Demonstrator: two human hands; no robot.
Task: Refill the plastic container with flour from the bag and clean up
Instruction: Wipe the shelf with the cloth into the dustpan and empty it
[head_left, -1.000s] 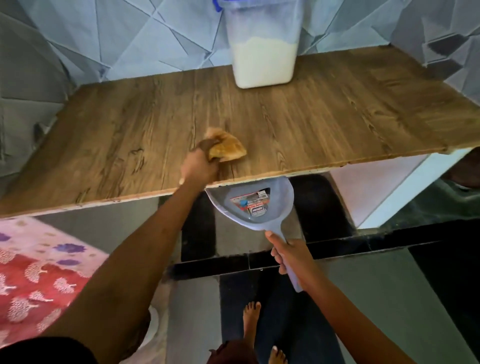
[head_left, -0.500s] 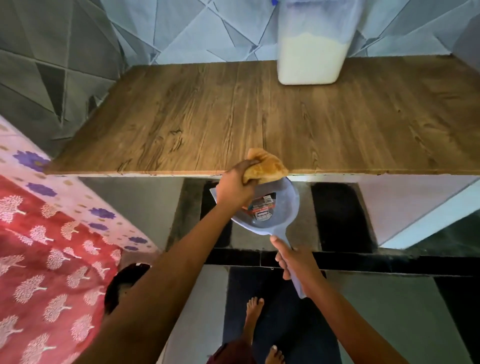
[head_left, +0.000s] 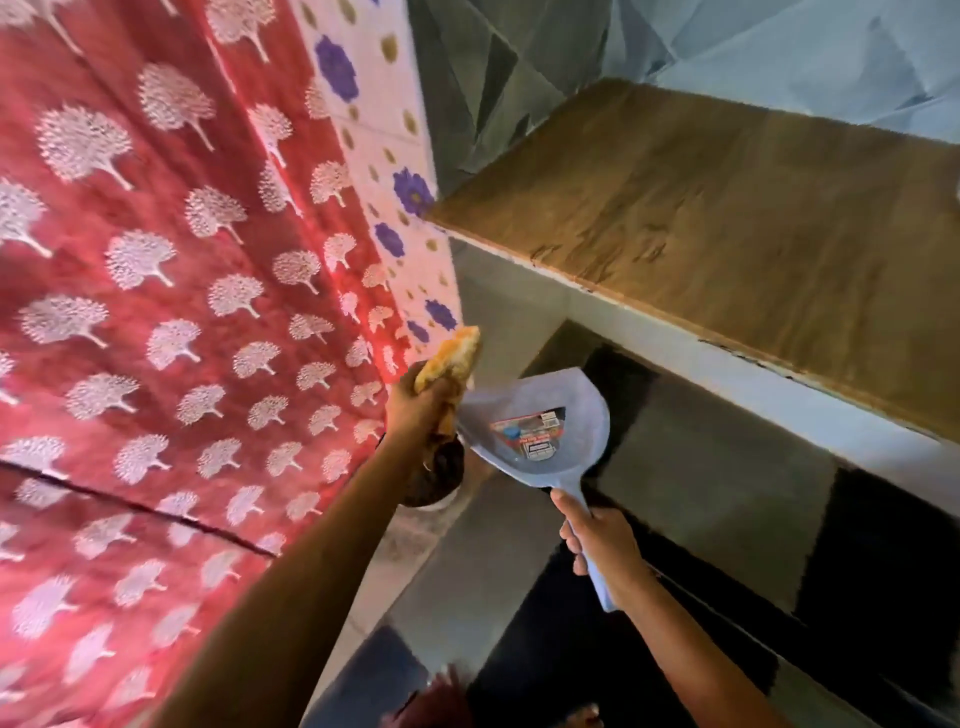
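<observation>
My left hand (head_left: 422, 408) grips a crumpled yellow-orange cloth (head_left: 453, 354), held up just left of the dustpan. My right hand (head_left: 602, 540) holds the handle of a pale blue plastic dustpan (head_left: 540, 426) with a printed label inside its scoop. Both hang in the air below and left of the wooden tabletop (head_left: 727, 218). The flour container and the bag are out of view.
A red cloth with white tree prints (head_left: 156, 312) fills the left side. Under my left hand sits a dark round bin or pot (head_left: 436, 475) on the floor. The floor (head_left: 727, 499) has grey and black tiles. Patterned grey-blue wall tiles (head_left: 727, 41) rise behind the table.
My view has swung left, away from the table, so the flour container has left the frame. Both hands moved from the table's front edge, carrying cloth and dustpan over toward the dark bin.
</observation>
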